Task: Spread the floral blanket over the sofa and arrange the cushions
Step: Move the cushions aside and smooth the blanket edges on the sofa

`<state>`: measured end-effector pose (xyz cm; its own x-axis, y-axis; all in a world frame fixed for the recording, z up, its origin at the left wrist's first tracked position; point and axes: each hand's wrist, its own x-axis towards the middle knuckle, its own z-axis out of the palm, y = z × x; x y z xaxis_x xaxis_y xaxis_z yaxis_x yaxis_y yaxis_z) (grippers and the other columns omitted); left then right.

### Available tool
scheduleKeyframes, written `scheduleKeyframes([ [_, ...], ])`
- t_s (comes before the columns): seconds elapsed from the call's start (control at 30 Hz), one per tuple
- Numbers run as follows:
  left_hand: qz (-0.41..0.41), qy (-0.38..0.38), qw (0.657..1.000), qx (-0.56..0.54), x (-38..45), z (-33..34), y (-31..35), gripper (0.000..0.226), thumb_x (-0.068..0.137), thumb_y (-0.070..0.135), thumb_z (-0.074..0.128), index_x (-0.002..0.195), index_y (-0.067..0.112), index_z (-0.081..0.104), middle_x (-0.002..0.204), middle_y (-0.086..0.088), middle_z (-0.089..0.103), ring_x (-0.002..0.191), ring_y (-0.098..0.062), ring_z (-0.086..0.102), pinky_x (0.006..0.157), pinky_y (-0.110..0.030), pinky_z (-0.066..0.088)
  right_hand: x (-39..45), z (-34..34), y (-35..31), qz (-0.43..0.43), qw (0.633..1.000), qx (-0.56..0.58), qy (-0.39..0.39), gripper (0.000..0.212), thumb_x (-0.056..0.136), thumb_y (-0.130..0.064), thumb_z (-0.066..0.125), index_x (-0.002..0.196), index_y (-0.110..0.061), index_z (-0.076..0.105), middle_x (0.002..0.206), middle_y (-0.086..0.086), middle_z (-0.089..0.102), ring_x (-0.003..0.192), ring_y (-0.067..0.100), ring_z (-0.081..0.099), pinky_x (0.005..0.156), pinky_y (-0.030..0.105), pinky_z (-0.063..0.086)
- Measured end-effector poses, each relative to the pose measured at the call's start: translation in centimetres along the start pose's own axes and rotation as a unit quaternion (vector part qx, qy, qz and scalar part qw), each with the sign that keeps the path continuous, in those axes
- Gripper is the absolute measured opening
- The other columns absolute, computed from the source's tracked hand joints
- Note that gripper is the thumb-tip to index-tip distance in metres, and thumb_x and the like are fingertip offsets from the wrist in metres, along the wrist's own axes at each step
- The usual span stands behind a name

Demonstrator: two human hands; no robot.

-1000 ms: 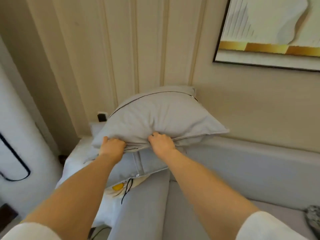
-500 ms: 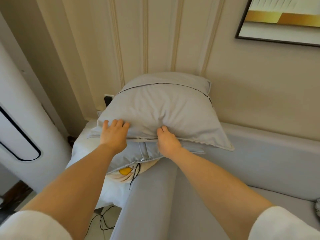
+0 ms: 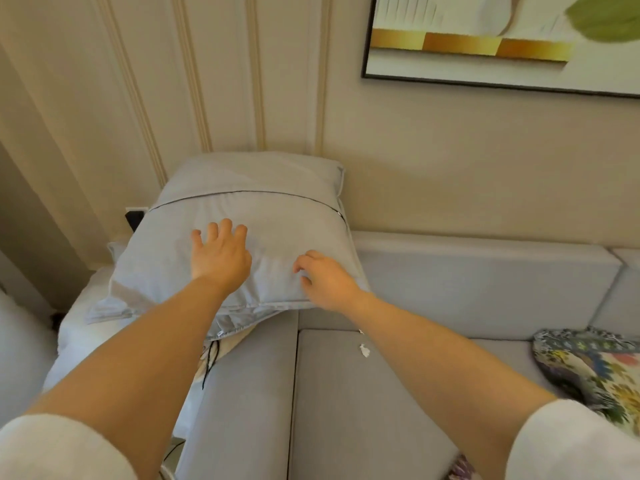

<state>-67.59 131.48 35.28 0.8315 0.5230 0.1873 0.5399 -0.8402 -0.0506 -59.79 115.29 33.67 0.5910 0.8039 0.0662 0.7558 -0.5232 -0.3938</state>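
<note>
A grey cushion (image 3: 277, 216) with a dark zip line lies on top of the sofa's left armrest, leaning toward the wall. Another grey cushion edge (image 3: 239, 325) peeks out beneath it. My left hand (image 3: 221, 252) lies flat on the top cushion with fingers spread. My right hand (image 3: 325, 277) rests at the cushion's front right edge, fingers loosely bent and holding nothing. The grey sofa (image 3: 363, 393) fills the lower middle. The floral blanket (image 3: 602, 372) lies bunched on the seat at the far right.
A white bundle of cloth (image 3: 79, 330) sits left of the armrest beside a white rounded appliance (image 3: 20, 358). A wall socket (image 3: 135, 218) is behind the cushion. A framed picture (image 3: 502, 43) hangs above the sofa back. A small white scrap (image 3: 364, 350) lies on the seat.
Both hands let go of the cushion's front edge. My left hand slid up onto its top face and flattened; my right hand moved right along the edge. The view shifted right, showing the floral blanket.
</note>
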Motion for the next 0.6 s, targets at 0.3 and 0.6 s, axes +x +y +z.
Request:
scheduleKeyframes([
  [0.3,-0.048,-0.140,0.987,-0.061,0.1,0.9,5.3,0.053,0.096,0.038,0.037,0.144,0.025,0.021,0.153,-0.006,0.011,0.139,-0.041,0.018,0.109,-0.060,0.026,-4.1,-1.4,8.1,0.384,0.891,0.244,0.008,0.073,0.091,-0.023,0.052,0.149,-0.020,0.009,0.145,0.017,0.036,0.129,0.035,0.043,0.105,0.036,0.037],
  [0.6,-0.104,-0.116,0.985,-0.081,0.7,4.1,0.1,0.078,0.088,0.061,0.042,0.149,0.030,0.005,0.160,-0.003,-0.006,0.148,-0.030,-0.002,0.111,-0.066,0.015,0.4,2.8,8.9,0.356,0.800,0.482,0.015,0.103,0.081,-0.042,0.068,0.150,-0.022,-0.006,0.152,0.007,0.031,0.135,0.029,0.039,0.110,0.041,0.035],
])
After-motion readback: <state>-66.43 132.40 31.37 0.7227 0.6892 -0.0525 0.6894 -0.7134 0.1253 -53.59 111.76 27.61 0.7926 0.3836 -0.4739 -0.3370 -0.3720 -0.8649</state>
